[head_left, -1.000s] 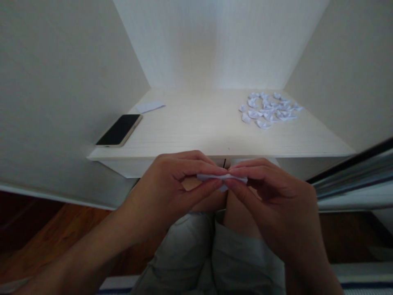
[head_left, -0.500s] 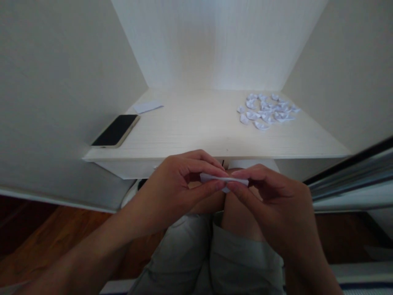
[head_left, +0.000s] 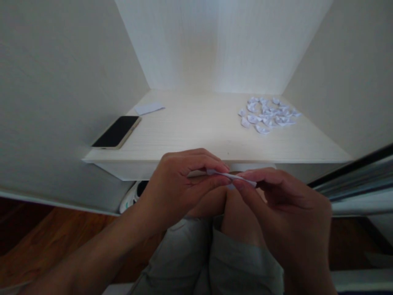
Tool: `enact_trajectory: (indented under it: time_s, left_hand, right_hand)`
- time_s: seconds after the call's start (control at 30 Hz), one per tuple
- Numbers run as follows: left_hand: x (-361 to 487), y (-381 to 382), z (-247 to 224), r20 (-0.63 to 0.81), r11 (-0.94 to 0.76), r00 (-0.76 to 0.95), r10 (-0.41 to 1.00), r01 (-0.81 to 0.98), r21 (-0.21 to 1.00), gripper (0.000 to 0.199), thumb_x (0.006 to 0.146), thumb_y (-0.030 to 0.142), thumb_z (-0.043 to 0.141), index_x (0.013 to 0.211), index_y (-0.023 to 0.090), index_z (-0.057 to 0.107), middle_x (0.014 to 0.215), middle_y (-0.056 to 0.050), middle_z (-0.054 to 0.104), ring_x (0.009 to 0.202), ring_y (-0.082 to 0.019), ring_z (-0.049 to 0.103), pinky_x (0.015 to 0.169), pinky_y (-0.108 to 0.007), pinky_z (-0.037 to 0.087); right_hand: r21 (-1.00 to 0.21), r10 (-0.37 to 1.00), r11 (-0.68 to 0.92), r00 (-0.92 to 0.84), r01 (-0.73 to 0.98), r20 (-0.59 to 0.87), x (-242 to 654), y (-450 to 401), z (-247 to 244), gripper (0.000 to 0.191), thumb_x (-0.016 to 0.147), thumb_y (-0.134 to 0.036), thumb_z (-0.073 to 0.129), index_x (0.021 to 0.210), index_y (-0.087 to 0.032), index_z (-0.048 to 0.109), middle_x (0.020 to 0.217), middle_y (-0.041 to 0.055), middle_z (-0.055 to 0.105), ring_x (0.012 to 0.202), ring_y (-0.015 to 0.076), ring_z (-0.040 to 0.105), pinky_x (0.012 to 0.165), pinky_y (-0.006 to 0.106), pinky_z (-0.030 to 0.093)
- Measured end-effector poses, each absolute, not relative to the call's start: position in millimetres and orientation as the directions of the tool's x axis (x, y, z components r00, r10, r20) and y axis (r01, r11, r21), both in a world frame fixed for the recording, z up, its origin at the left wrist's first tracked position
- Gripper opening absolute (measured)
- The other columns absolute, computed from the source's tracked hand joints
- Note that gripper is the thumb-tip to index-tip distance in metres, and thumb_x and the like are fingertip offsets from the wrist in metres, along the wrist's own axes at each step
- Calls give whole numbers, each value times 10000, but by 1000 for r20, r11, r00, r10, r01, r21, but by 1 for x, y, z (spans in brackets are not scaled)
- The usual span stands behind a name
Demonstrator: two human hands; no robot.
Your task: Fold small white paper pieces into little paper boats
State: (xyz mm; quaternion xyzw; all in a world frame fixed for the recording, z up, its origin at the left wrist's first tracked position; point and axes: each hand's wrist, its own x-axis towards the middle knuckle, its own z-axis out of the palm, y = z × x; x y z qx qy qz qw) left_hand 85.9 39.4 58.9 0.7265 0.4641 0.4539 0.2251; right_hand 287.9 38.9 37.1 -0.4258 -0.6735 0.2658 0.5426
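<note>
Between both hands, just in front of the shelf edge and over my knees, is a narrow folded piece of white paper [head_left: 232, 176]. My left hand [head_left: 187, 180] pinches its left part between thumb and fingers. Its right part is pinched by the thumb and forefinger of my right hand [head_left: 282, 200]. The two thumb tips nearly meet at the middle of the strip. Fingers cover much of the paper, so its full shape is hidden. Several small folded white paper pieces [head_left: 267, 116] lie in a loose group at the shelf's back right.
The white shelf [head_left: 190, 135] has panels on both sides and behind. A dark-screened phone [head_left: 116, 132] lies at its left edge, with a flat white paper strip [head_left: 150, 108] behind it. Below the shelf on the left is a white shoe [head_left: 129, 199] on the wooden floor.
The folded paper has shifted slightly right and now slopes down to the right. My right hand has moved a little right and down, still pinching. The view has shifted slightly.
</note>
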Motion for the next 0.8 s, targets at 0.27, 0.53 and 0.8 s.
enact_trajectory:
  time_s: [0.27, 0.53, 0.8]
  left_hand:
    - [83, 43, 67, 410, -467, 224, 884, 459, 756, 75, 939, 214, 834, 894, 274, 832, 969, 26, 824, 893, -137, 776, 830, -253, 613]
    - [82, 42, 74, 408, -469, 231, 883, 460, 755, 101, 932, 199, 823, 891, 288, 848, 956, 24, 838, 859, -155, 778, 766, -262, 597]
    - [85, 38, 80, 434, -503, 256, 864, 480, 719, 121, 946, 196, 803, 869, 274, 853, 924, 19, 838, 818, -143, 775, 726, -237, 597]
  right_hand:
    - [-826, 845, 535, -110, 179, 523, 287, 37, 37, 237, 911, -78, 806, 973, -306, 785, 1022, -40, 837, 933, 168, 784, 795, 291, 606]
    - [-820, 840, 542, -119, 186, 529, 287, 35, 36, 294, 917, -77, 802, 1052, -338, 785, 1022, -42, 837, 923, 177, 773, 784, 310, 590]
    - [-694, 765, 636, -155, 339, 625, 285, 34, 42, 291, 891, -74, 807, 1043, -320, 771, 969, -50, 812, 882, 166, 725, 777, 298, 579]
